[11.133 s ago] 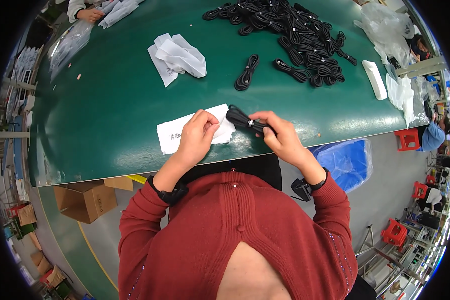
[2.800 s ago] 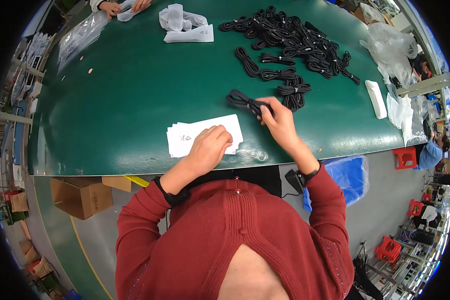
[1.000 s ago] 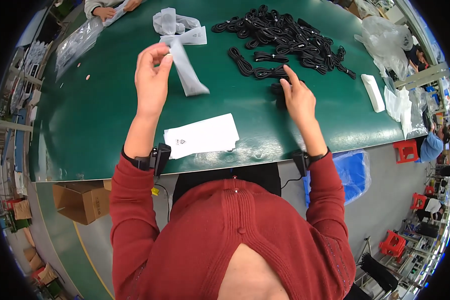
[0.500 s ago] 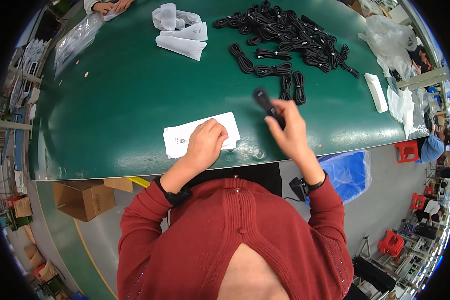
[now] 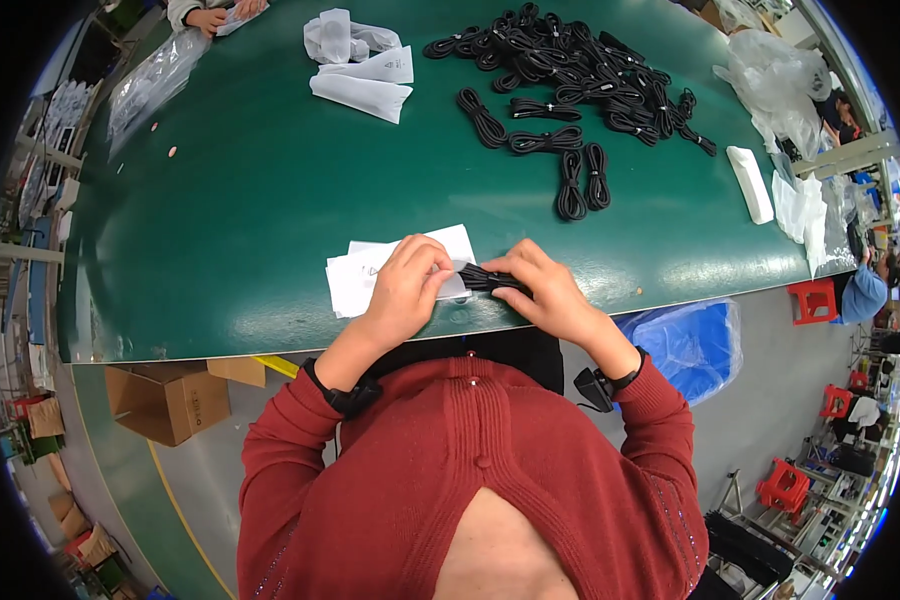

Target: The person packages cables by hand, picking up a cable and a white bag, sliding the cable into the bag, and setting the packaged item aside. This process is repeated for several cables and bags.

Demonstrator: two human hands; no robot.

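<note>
In front of me near the table edge lies a small stack of flat white bags [image 5: 348, 287]. My left hand [image 5: 407, 283] pinches the top bag at its right end. A coiled black cable [image 5: 481, 279] is gripped by my right hand [image 5: 542, 288], its left end against the mouth of that bag. How far the cable sits inside the bag is hidden by my left fingers. Beyond my right hand lie two bundled black cables [image 5: 570, 186] side by side, with a large pile of similar cables [image 5: 590, 75] farther back.
Filled white bags [image 5: 365, 85] lie at the back on the green table [image 5: 230, 220]. Another person's hands [image 5: 225, 15] hold something pale at the far left, by clear plastic [image 5: 155, 85]. A long white package [image 5: 750, 185] and crumpled plastic [image 5: 780, 90] lie right. A blue lined bin [image 5: 685, 350] stands below.
My right hand has brought the black cable left and nearer to me, up to the bag's end. My left hand has lifted the top bag's edge.
</note>
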